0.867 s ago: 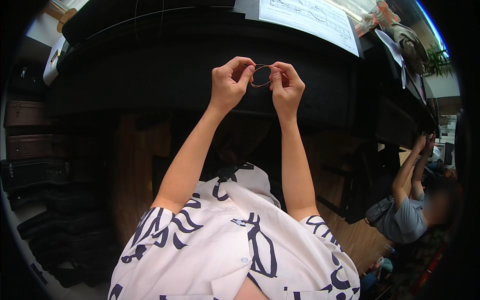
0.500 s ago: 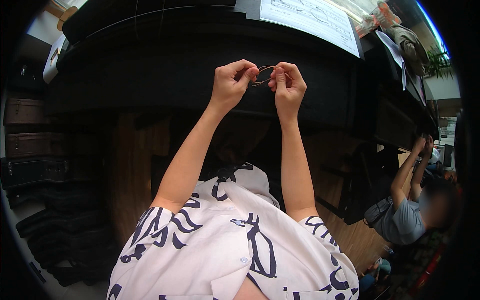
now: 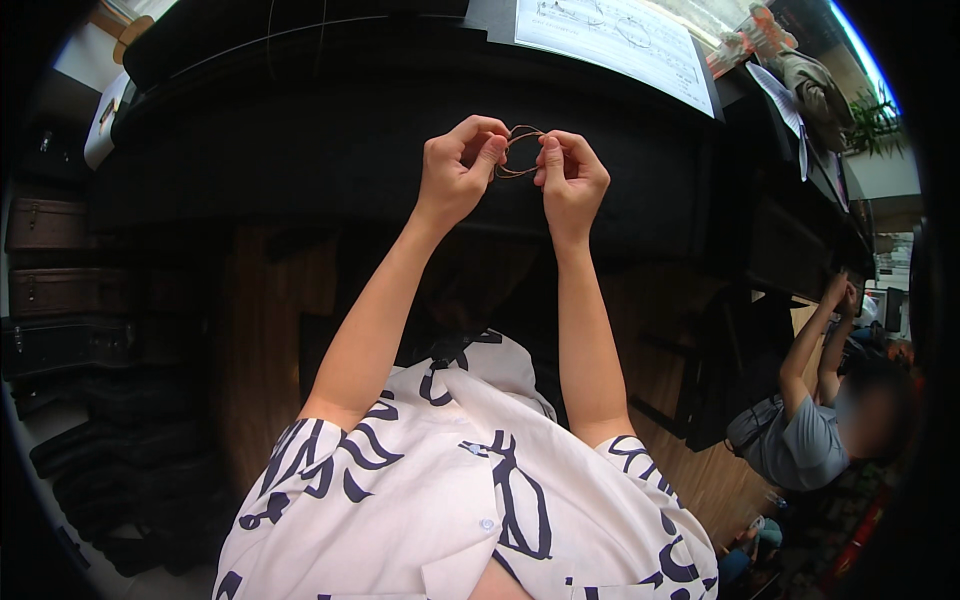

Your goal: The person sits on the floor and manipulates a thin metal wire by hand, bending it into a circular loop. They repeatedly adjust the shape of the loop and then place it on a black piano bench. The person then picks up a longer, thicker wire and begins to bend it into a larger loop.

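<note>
A thin copper-coloured wire (image 3: 517,175), coiled into small loops, stretches between my two hands above the dark surface (image 3: 330,140). My left hand (image 3: 460,165) pinches one side of the coil between thumb and fingers. On the opposite side, my right hand (image 3: 571,182) grips it with the thumb pressed to the curled fingers. The loops show as a rough ring in the gap between the hands. Where the ends of the wire lie cannot be made out.
Sheet music (image 3: 620,50) lies beyond my hands. Brown cases (image 3: 48,222) are stacked at the left. At the right sits a person in a grey-blue shirt (image 3: 795,440), hands together, near a green plant (image 3: 877,122) and crumpled cloth (image 3: 815,90).
The wire coil has opened into a wider, rounder ring. My hands stay close together, with the left slightly shifted left and the fingers moved a little. At the right, the person's hands have shifted slightly.
</note>
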A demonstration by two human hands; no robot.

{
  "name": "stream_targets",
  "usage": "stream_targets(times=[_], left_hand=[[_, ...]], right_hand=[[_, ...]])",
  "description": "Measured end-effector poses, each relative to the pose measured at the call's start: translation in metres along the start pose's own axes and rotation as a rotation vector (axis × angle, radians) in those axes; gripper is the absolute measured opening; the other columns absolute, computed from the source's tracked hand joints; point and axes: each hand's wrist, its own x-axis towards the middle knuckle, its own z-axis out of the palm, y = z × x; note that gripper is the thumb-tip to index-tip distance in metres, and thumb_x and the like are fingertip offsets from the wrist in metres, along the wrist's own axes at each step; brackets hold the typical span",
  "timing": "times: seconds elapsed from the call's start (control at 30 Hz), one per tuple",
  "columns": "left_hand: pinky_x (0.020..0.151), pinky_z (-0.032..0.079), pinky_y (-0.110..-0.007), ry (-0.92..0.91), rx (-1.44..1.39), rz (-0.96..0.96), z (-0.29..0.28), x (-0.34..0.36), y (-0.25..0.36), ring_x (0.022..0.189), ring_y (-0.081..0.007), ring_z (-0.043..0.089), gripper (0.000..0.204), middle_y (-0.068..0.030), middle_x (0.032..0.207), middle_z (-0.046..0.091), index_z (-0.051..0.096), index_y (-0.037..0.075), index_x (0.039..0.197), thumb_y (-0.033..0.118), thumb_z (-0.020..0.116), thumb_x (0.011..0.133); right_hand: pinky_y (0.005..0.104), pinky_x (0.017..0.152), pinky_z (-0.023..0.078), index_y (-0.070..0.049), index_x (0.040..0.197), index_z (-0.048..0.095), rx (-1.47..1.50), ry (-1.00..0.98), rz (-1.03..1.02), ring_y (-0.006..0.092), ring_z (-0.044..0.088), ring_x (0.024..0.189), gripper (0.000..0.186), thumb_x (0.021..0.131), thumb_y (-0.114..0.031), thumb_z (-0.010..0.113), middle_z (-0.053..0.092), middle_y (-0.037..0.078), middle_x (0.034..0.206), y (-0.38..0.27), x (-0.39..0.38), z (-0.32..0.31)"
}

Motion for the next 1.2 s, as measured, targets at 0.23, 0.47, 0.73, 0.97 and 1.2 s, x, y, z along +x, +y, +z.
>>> stream_targets(times=[0.23, 0.47, 0.73, 0.97, 1.2], left_hand=[[0.056, 0.047, -0.019, 0.019, 0.049, 0.030, -0.003, -0.001, 0.000, 0.063, -0.0057, 0.060, 0.017, -0.0011, 0.075, 0.067, 0.071, 0.006, 0.112, 0.015, 0.069, 0.097], [0.058, 0.048, -0.022, 0.117, 0.020, 0.009, 0.000, 0.000, 0.000, 0.063, -0.0072, 0.063, 0.010, -0.0020, 0.072, 0.070, 0.075, 0.003, 0.101, 0.009, 0.068, 0.096], [0.059, 0.050, -0.023, 0.080, 0.038, 0.043, -0.001, 0.002, -0.002, 0.065, -0.0084, 0.064, 0.009, -0.0039, 0.074, 0.072, 0.076, 0.001, 0.093, 0.005, 0.069, 0.092], [0.062, 0.048, -0.021, 0.000, 0.132, 0.058, -0.001, 0.000, 0.001, 0.067, -0.0062, 0.060, 0.007, -0.0017, 0.076, 0.069, 0.074, -0.001, 0.094, 0.004, 0.069, 0.093], [0.061, 0.049, -0.022, 0.042, 0.090, 0.051, -0.001, 0.002, -0.003, 0.066, -0.0074, 0.062, 0.010, -0.0028, 0.075, 0.070, 0.073, 0.001, 0.101, 0.007, 0.070, 0.093]], right_hand=[[0.0211, 0.052, 0.042, 0.000, 0.092, 0.073, -0.151, -0.011, -0.062, 0.0053, 0.060, 0.056, 0.008, 0.094, -0.007, 0.069, 0.067, 0.002, 0.065, 0.004, 0.001, 0.001], [0.0211, 0.052, 0.040, -0.002, 0.093, 0.074, -0.104, -0.021, -0.086, 0.0043, 0.056, 0.056, 0.004, 0.092, -0.004, 0.070, 0.067, 0.001, 0.066, 0.004, 0.001, 0.003], [0.0210, 0.049, 0.031, -0.005, 0.100, 0.077, -0.079, -0.139, -0.163, 0.0023, 0.045, 0.053, 0.012, 0.088, -0.004, 0.076, 0.065, -0.001, 0.067, 0.001, 0.002, 0.002], [0.0235, 0.048, 0.034, -0.005, 0.092, 0.077, -0.230, -0.158, -0.255, 0.0061, 0.048, 0.052, 0.008, 0.084, -0.003, 0.078, 0.068, 0.001, 0.074, -0.009, 0.003, 0.003], [0.0257, 0.054, 0.045, -0.002, 0.089, 0.075, -0.276, -0.244, -0.258, 0.0135, 0.063, 0.058, 0.005, 0.084, -0.003, 0.077, 0.070, 0.007, 0.074, -0.002, 0.002, 0.005]])
